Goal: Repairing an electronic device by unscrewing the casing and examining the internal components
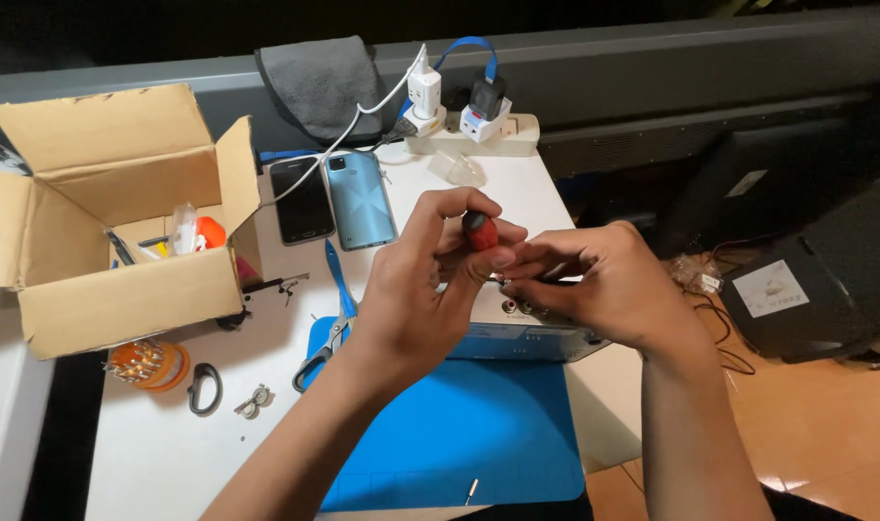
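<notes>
Small screwdriver with a red handle (479, 232) that we grip upright, its tip hidden behind our fingers, white electronics box (517, 333) beneath it, lying on the blue mat, connector sockets facing us

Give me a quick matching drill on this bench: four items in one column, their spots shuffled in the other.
Items:
1. Red-handled screwdriver
2. Two phones
3. Cardboard box
4. Loose bit

Spots:
A. On the blue mat's near edge
B. Held in the left hand
C. Far left of the table, flaps open
D. Lying side by side, beyond the mat

Pairs: 1-B, 2-D, 3-C, 4-A
</notes>
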